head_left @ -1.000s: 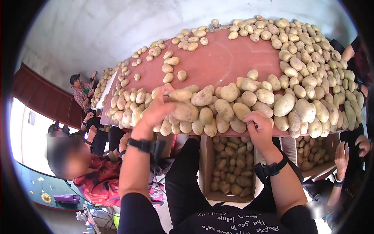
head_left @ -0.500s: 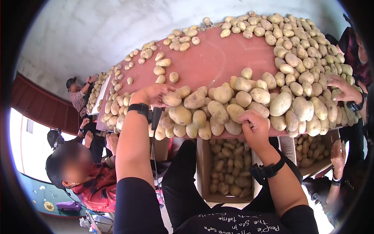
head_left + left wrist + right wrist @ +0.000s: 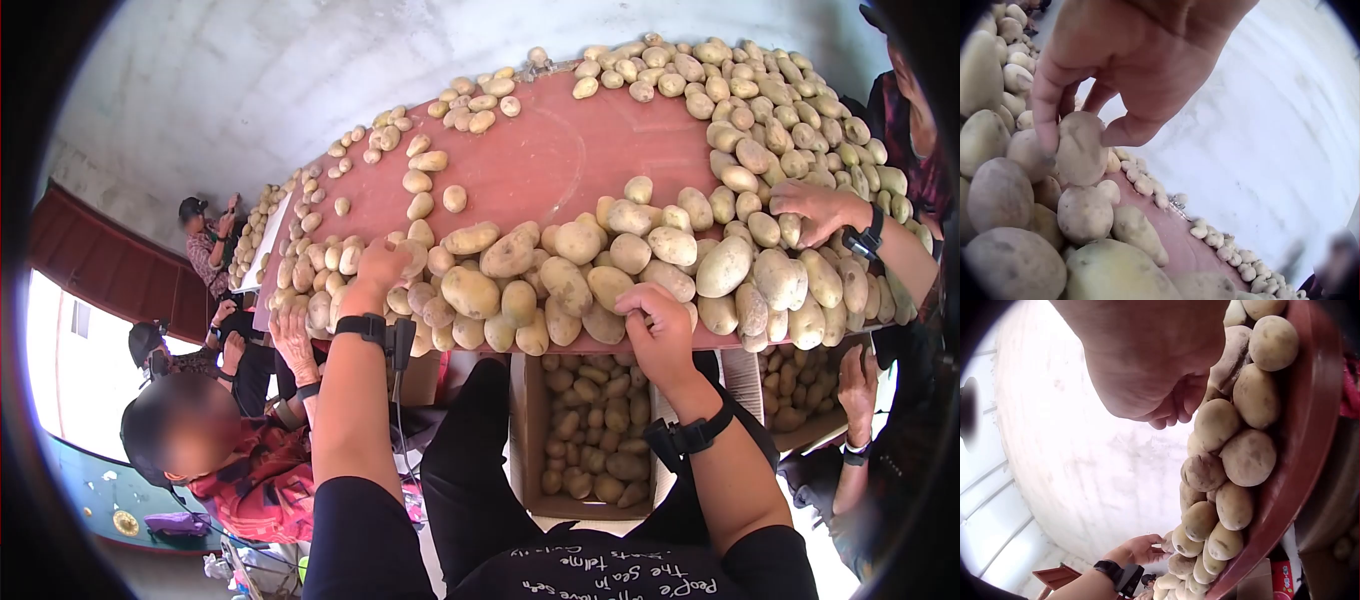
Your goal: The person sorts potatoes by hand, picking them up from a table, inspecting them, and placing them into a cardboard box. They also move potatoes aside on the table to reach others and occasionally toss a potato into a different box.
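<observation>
Near the left part of the red worktop's [image 3: 640, 140] near edge, the left hand [image 3: 1129, 69] pinches a tan, oval potato [image 3: 1080, 150] between thumb and fingertips, the grip parted just to its width, probably because close-packed neighbours leave only its sides free. The right hand [image 3: 655, 315], fingers loosely curled and nothing seen in them, hangs by the near-edge row, perhaps idle. An open brown cardboard box [image 3: 527, 420] of potatoes sits below that edge, seemingly for easy reach.
</observation>
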Demonstrator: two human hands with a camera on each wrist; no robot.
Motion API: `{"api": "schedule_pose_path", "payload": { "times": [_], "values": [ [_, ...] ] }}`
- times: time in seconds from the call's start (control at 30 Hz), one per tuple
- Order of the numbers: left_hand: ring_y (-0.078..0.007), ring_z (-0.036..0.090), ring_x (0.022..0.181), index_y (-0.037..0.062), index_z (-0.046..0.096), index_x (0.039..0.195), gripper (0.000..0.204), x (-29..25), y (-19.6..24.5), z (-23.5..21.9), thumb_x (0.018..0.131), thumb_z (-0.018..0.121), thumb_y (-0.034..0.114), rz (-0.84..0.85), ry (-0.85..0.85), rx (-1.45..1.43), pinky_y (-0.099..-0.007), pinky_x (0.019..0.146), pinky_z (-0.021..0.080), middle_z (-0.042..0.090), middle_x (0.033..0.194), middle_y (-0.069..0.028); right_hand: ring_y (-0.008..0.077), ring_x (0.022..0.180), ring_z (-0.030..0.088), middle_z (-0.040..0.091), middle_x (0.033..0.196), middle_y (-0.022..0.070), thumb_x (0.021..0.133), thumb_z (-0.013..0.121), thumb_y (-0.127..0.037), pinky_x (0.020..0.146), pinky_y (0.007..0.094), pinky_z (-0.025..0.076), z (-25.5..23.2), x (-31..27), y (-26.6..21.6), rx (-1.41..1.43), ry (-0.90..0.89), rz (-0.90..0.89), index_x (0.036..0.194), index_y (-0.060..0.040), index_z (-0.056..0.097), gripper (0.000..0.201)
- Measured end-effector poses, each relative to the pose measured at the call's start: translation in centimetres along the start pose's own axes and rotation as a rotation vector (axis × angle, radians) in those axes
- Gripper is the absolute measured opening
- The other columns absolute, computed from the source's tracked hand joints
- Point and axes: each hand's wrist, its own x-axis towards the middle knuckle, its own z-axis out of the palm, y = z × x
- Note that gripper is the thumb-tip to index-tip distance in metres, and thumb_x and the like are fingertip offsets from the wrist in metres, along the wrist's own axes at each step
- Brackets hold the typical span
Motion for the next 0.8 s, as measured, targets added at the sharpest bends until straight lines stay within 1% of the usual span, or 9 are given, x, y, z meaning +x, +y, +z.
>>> {"api": "schedule_pose_path", "payload": {
  "times": [0.07,0.17,0.27,0.37,0.47,0.57,0.67,0.8],
  "values": [
    [-0.0209,0.064,0.083,-0.0027,0.062,0.09,0.027,-0.5,-0.1,-0.8,0.074,0.072,0.017,0.024,-0.048,0.221,-0.0325,0.061,0.056,0.064,0.083,-0.0099,0.0233,0.074,0.06,0.061,0.083,0.011,0.075,0.052,0.011,0.065,0.0307,0.047,0.0,0.0,-0.2,0.009,-0.003,0.009,0.085,0.0,0.062,0.018],
    [-0.0209,0.064,0.08,-0.0024,0.059,0.078,0.025,0.2,-2.6,-0.9,0.071,0.075,0.016,0.161,0.027,0.381,-0.0343,0.067,0.055,0.062,0.075,-0.0107,0.0228,0.074,0.06,0.061,0.083,0.0107,0.076,0.052,0.011,0.065,0.0306,0.047,0.2,0.0,-0.3,0.014,-0.003,0.01,0.085,-0.0001,0.062,0.018],
    [-0.0221,0.063,0.085,-0.0035,0.061,0.095,0.034,-2.3,-0.8,-1.4,0.068,0.076,0.013,0.165,0.067,0.335,-0.0346,0.077,0.053,0.065,0.089,-0.0143,0.0229,0.074,0.06,0.062,0.083,0.0106,0.076,0.052,0.011,0.066,0.0307,0.047,0.3,-0.1,-0.1,0.01,-0.013,0.012,0.085,-0.0002,0.062,0.017],
    [-0.0233,0.062,0.094,-0.0002,0.059,0.116,0.055,-3.2,-1.1,-0.5,0.066,0.078,0.014,0.341,0.017,-0.004,-0.0353,0.086,0.05,0.064,0.106,-0.0167,0.0236,0.074,0.06,0.061,0.082,0.0108,0.076,0.052,0.01,0.066,0.0312,0.048,0.5,-0.2,0.1,0.003,-0.027,0.006,0.084,-0.0005,0.061,0.016],
    [-0.0246,0.061,0.102,0.0048,0.052,0.13,0.073,-1.0,-2.6,-0.3,0.064,0.08,0.018,0.404,-0.111,0.246,-0.0357,0.088,0.049,0.06,0.119,-0.0174,0.0246,0.074,0.061,0.061,0.081,0.011,0.075,0.052,0.01,0.066,0.0318,0.047,0.5,-0.3,0.0,-0.001,-0.037,0.034,0.084,-0.0007,0.061,0.016],
    [-0.0257,0.061,0.102,0.0031,0.055,0.125,0.069,-3.0,-0.5,-0.4,0.063,0.08,0.02,0.301,-0.036,0.311,-0.0366,0.089,0.048,0.062,0.114,-0.0162,0.0253,0.074,0.06,0.06,0.081,0.0111,0.076,0.053,0.009,0.066,0.0321,0.047,0.4,-0.2,-0.1,-0.014,-0.039,0.034,0.084,-0.0007,0.061,0.016],
    [-0.0248,0.063,0.096,0.0004,0.056,0.117,0.062,-3.5,0.0,-0.8,0.064,0.08,0.021,0.231,0.016,0.298,-0.0358,0.083,0.05,0.064,0.104,-0.0147,0.0254,0.073,0.06,0.06,0.081,0.0111,0.076,0.053,0.009,0.065,0.0323,0.047,0.4,-0.2,0.0,-0.016,-0.035,0.027,0.083,-0.0008,0.061,0.015],
    [-0.0204,0.063,0.082,-0.0008,0.057,0.104,0.049,-2.6,-1.8,-0.4,0.068,0.079,0.024,0.184,-0.019,0.137,-0.0329,0.068,0.052,0.063,0.09,-0.0121,0.0255,0.072,0.06,0.06,0.08,0.0112,0.076,0.053,0.009,0.064,0.0329,0.047,0.3,-0.3,-0.2,-0.013,-0.037,0.04,0.083,-0.0009,0.061,0.015]
  ]
}}
